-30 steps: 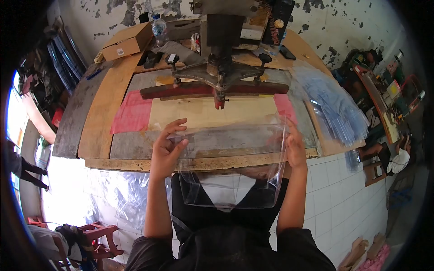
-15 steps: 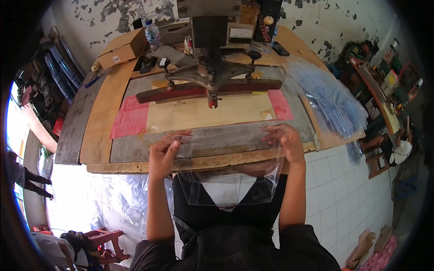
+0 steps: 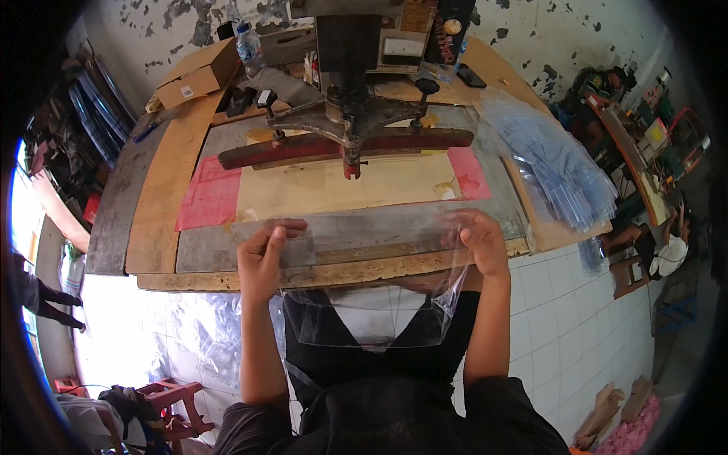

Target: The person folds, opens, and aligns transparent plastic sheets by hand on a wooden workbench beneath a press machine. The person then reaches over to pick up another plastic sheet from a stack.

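A wall point(image 3: 163, 38) with flaking paint backs a workbench point(image 3: 155, 235), where a cardboard box point(image 3: 199, 80) sits between ten and eleven o'clock, a water bottle point(image 3: 248, 49) at eleven and a phone point(image 3: 471, 76) at one. At twelve, a red-edged press bar point(image 3: 444, 139) stands over a pale yellow sheet point(image 3: 326, 189) flanked by pink strips point(image 3: 208, 193); a heap of clear plastic sheets point(image 3: 557, 163) spreads at two. The clear plastic film point(image 3: 364, 322) reaches from the middle toward six o'clock, held up between both hands, its lower part hanging before the dark-clothed lap point(image 3: 455, 326) and its upper part overlapping the bench's worn front edge point(image 3: 212, 282) in this view (whether it touches the wood, I cannot tell). The left hand point(image 3: 260, 254), between eight and nine o'clock, pinches one side between thumb and fingers; the right hand point(image 3: 485, 246), at three, grips the opposite upper corner with curled fingers, though the exact contact points are hard to make out. Trouble would most likely start with the film's limpness: if either pinch slackened, it could slide free and drop toward six o'clock, and uneven hands would leave it skewed. The bright folds near four o'clock could become creases if squeezed. The rough front edge could also snag or scratch it, were it dragged across.
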